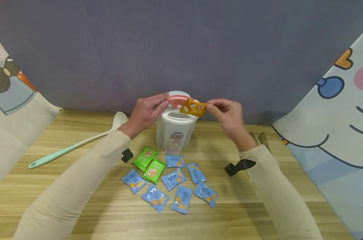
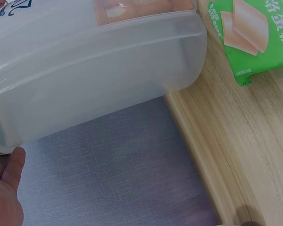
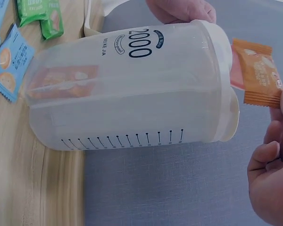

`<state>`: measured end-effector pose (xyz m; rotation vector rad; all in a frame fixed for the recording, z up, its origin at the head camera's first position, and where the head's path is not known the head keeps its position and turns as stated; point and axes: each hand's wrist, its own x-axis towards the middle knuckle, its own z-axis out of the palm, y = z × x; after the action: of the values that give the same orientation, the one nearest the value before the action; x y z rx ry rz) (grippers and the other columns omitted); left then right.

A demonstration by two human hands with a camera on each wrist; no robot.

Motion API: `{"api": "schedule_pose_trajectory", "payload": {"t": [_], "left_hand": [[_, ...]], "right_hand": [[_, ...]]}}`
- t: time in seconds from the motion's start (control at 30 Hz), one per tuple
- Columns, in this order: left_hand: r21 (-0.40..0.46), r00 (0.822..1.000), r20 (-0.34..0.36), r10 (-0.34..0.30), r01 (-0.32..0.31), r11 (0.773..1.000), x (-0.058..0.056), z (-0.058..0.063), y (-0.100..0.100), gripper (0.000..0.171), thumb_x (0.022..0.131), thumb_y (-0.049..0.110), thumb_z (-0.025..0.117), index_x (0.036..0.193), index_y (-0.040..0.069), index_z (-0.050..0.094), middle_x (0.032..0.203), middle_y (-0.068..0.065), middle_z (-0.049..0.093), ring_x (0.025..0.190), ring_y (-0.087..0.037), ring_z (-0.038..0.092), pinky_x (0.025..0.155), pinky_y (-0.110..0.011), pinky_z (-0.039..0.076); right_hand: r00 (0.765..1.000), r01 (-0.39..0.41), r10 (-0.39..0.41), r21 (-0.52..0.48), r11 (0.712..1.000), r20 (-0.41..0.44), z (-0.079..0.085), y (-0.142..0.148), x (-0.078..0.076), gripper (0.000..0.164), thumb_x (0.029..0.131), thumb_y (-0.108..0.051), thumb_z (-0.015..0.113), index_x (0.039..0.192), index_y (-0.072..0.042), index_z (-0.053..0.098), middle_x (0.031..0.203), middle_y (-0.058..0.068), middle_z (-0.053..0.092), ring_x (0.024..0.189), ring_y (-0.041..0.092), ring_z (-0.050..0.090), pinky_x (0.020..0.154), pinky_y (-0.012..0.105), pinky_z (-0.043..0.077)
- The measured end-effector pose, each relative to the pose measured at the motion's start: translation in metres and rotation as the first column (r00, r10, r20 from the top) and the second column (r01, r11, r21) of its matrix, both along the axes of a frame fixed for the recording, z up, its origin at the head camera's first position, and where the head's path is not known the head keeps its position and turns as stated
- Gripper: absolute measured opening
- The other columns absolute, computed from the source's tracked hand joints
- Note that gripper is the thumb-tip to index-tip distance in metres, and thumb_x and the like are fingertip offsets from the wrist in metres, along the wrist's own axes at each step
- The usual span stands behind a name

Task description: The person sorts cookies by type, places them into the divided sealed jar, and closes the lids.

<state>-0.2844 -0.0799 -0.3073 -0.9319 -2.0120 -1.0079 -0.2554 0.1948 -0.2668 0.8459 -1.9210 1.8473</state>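
Orange snack packet (image 1: 193, 107) hangs tilted over the rim (image 1: 181, 121) of the clear canister (image 1: 166, 133), near the middle of the head view, its right end pinched between the thumb and fingers of the right hand (image 1: 226, 115). The left hand (image 1: 147, 111) lies left of the rim, fingers stretched out against the raised pink lid (image 1: 177, 97). Doing this well, I judge, means bringing the packet further left in the frame until it sits squarely above the mouth, then tipping a narrow end downward, since lying flat it could catch on the rim. A light pinch at the edge should do; squeezing the middle might crush the contents. The left fingers would best hold the lid aside without leaning on the canister, which looks light enough to tip. Another packet (image 3: 61, 82) shows inside, toward the base, at the left of the right wrist view, and there seems ample room above it.
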Motion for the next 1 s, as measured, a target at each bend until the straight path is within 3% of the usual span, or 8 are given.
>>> {"api": "schedule_pose_trajectory", "payload": {"t": [0.27, 0.6, 0.83, 1.0], "left_hand": [[-0.006, 1.0, 0.002, 0.003, -0.003, 1.0, 0.001, 0.0, 0.001, 0.029, 0.094, 0.014, 0.061, 0.119, 0.0, 0.064, 0.124, -0.015, 0.059, 0.115, -0.024, 0.055, 0.098, -0.034, 0.041], [-0.012, 1.0, 0.001, 0.008, -0.008, 1.0, 0.001, 0.001, 0.0, 0.029, 0.094, 0.014, 0.06, 0.119, -0.001, 0.064, 0.124, -0.013, 0.059, 0.115, -0.024, 0.056, 0.097, -0.034, 0.042], [-0.012, 1.0, -0.017, 0.009, -0.009, 1.0, 0.0, 0.0, 0.001, 0.028, 0.094, 0.014, 0.059, 0.118, 0.0, 0.064, 0.124, -0.013, 0.059, 0.114, -0.025, 0.056, 0.098, -0.034, 0.042], [-0.014, 1.0, -0.014, 0.008, -0.008, 1.0, 0.0, 0.0, 0.001, 0.028, 0.094, 0.014, 0.059, 0.119, 0.001, 0.064, 0.124, -0.014, 0.059, 0.114, -0.025, 0.056, 0.098, -0.034, 0.042]], "right_hand": [[1.0, 0.02, -0.019, 0.058, 0.998, -0.025, 0.003, -0.003, -0.004, 0.019, 0.084, -0.001, 0.07, 0.091, 0.016, 0.066, 0.082, 0.006, 0.07, 0.07, 0.013, 0.059, 0.062, 0.022, 0.049], [0.997, 0.059, -0.052, 0.129, 0.99, -0.055, 0.007, -0.009, -0.003, 0.01, 0.085, 0.004, 0.067, 0.09, 0.012, 0.068, 0.083, 0.005, 0.069, 0.068, 0.013, 0.056, 0.056, 0.021, 0.045], [0.996, 0.084, -0.081, 0.131, 0.988, -0.034, 0.008, -0.014, -0.004, 0.013, 0.085, -0.003, 0.069, 0.091, 0.009, 0.07, 0.085, 0.007, 0.07, 0.071, 0.016, 0.058, 0.06, 0.023, 0.05], [0.997, 0.065, -0.059, 0.128, 0.99, -0.045, 0.01, -0.019, -0.005, 0.014, 0.084, -0.001, 0.069, 0.092, 0.011, 0.069, 0.085, 0.008, 0.07, 0.071, 0.016, 0.061, 0.062, 0.026, 0.053]]}}
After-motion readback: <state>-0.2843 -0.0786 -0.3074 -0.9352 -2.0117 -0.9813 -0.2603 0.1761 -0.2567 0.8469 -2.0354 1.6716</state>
